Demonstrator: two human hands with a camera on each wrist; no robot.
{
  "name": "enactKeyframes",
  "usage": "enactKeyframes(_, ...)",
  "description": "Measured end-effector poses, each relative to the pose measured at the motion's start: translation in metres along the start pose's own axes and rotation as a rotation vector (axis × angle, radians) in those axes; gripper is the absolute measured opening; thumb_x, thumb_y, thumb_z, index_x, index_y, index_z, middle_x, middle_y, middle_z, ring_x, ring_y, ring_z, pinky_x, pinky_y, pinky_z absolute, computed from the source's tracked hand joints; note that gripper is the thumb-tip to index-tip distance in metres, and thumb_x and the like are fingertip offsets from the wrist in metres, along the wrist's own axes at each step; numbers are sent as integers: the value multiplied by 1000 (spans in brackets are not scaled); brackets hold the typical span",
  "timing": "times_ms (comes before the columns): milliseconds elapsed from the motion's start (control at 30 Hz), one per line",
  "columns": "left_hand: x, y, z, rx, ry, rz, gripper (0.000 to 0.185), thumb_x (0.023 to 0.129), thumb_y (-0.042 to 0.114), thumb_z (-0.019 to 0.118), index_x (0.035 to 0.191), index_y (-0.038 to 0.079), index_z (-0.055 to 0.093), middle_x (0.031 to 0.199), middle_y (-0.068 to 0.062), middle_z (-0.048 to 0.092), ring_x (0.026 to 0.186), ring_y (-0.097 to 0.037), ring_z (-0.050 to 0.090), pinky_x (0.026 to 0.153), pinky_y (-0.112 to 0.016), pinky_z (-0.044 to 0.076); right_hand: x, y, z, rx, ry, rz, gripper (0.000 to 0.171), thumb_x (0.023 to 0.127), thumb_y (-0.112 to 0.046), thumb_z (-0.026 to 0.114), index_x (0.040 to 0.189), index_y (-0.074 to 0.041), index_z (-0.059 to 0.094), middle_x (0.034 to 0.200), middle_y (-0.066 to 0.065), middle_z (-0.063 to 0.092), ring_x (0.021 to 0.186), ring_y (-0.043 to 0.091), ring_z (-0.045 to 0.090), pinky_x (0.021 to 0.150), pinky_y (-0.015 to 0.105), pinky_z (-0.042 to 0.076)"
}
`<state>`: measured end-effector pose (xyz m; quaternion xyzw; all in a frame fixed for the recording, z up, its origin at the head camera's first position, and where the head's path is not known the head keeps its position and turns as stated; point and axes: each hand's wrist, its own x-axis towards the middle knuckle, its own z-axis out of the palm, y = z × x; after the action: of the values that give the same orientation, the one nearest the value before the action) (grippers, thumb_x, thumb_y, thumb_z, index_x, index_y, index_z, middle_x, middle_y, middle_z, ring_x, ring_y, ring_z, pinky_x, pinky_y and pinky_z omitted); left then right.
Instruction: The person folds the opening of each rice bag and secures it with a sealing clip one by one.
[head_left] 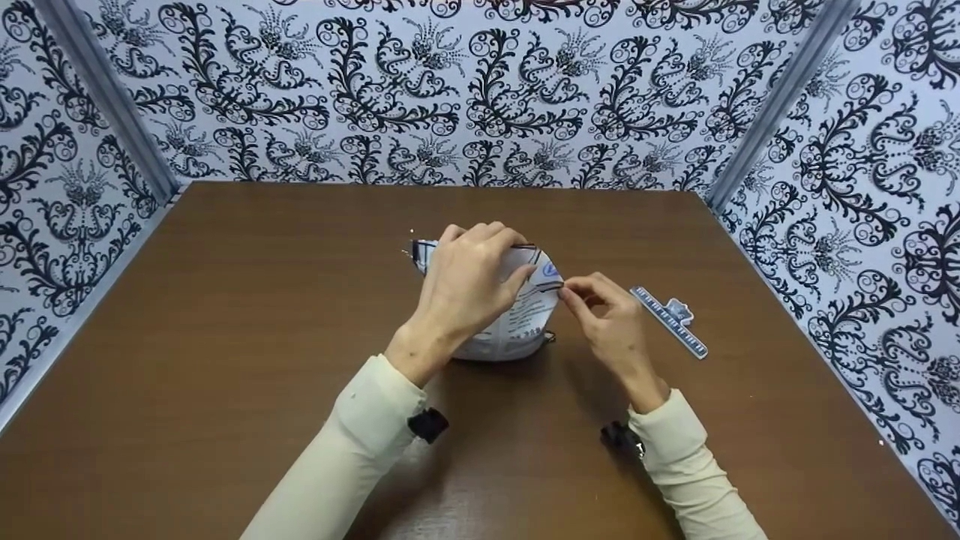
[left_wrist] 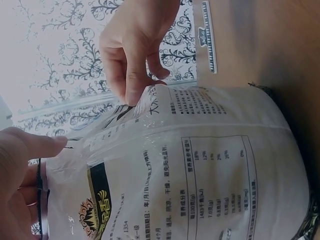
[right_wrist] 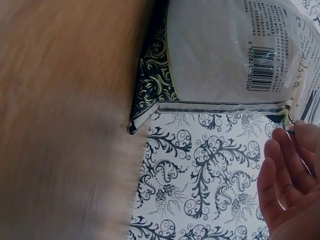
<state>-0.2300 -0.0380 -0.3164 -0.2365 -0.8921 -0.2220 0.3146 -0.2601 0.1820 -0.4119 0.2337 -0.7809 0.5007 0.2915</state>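
A white plastic rice bag (head_left: 499,346) with printed labels stands upright on the table, bulging at its base. My left hand (head_left: 469,277) lies over its top and grips the upper edge, thumb on the near side and fingers behind, as the left wrist view shows. At the bag's upper right corner, my right hand (head_left: 607,319) pinches the edge between thumb and index finger. The right wrist view shows that pinched corner beside the barcode (right_wrist: 262,69), with the other fingers loosely bent. Part of the top edge is hidden under my left hand.
Right of the bag, a blue-and-white sealing clip (head_left: 670,322) with a piano-key pattern lies slantwise on the brown table (head_left: 262,337). Patterned walls (head_left: 450,90) rise along the table's back and sides. A few tiny white specks lie near the bag's left corner.
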Motion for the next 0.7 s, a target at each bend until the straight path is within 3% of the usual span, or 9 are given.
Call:
enactKeyframes(500,0,-1,3,-12,15,-20,21,91,25,80,108,13,77,104,0,79,98,-17,74,82,-36,50,0,1,0,-6,-17,9,5,92,-5,77,96,-8,79,88,5,76,77,5,65,73,14,54)
enactKeyframes(700,0,-1,4,-5,42,-13,18,91,23,80,106,13,78,101,0,79,94,-18,76,79,-36,50,1,4,0,-31,-13,-39,6,90,-2,78,95,-5,78,85,7,75,79,4,65,73,12,52)
